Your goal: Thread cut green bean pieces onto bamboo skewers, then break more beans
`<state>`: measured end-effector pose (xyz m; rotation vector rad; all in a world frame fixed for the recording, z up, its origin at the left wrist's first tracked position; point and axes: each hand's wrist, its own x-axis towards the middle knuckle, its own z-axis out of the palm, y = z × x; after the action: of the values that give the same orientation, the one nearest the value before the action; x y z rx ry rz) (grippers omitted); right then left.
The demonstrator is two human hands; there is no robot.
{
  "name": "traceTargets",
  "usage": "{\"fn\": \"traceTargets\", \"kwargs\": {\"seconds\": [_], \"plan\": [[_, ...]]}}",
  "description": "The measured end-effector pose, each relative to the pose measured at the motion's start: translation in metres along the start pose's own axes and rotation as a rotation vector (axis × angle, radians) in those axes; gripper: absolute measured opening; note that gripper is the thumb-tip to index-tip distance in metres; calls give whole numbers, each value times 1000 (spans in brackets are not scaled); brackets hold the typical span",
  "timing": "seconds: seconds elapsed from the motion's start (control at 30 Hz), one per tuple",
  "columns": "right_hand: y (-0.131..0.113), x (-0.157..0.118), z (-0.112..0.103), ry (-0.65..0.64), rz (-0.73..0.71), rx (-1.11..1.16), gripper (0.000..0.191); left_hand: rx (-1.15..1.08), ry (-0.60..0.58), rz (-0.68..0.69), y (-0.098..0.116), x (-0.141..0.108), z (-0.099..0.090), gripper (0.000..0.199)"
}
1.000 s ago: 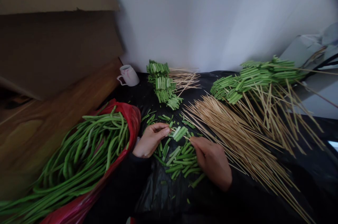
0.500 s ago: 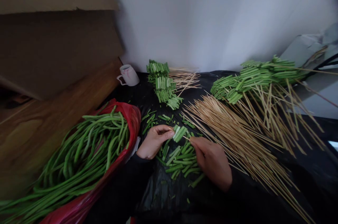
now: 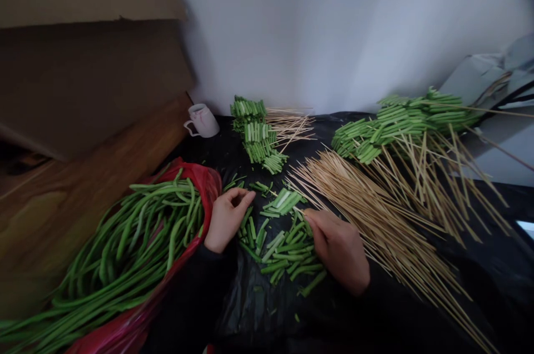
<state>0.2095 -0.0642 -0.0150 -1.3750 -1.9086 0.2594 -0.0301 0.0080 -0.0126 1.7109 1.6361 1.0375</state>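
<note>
My right hand [image 3: 340, 248] is closed on a thin bamboo skewer [image 3: 297, 209], which carries a row of short green bean pieces [image 3: 284, 201]. The skewer's pointed end shows beyond them on the left. Off to the left of that point is my left hand [image 3: 228, 218], thumb and forefinger drawn together in a pinch; whatever may be between them is too small to make out. Cut bean pieces [image 3: 287, 257] lie in a loose pile beneath and between the hands, on black plastic sheeting [image 3: 250, 309].
At left, long green beans [image 3: 133, 237] fill a red bag [image 3: 213, 184]. Bare skewers [image 3: 375, 220] lie in a heap at right. Behind are two stacks of beaded bean skewers, one central [image 3: 258, 134], one right [image 3: 400, 120]. A white mug [image 3: 204, 120] stands near the wall.
My left hand has let go of the skewer's tip end and moved left, away from it. My right hand still holds the skewer, nearly in place.
</note>
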Motion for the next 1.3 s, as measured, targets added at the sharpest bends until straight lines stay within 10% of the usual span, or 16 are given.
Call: {"fn": "traceTargets", "kwargs": {"seconds": [0.2, 0.43, 0.73, 1.3], "plan": [[-3, -1, 0, -21, 6, -3, 29, 527, -58, 177, -1, -5, 1, 29], [-2, -2, 3, -24, -3, 6, 27, 587, -111, 168, 0, -6, 0, 18], [-2, -4, 5, -43, 4, 6, 24, -138, -26, 20, 17, -10, 7, 20], [-3, -4, 6, -58, -5, -16, 27, -1030, -295, -475, 26, -10, 10, 38]]}}
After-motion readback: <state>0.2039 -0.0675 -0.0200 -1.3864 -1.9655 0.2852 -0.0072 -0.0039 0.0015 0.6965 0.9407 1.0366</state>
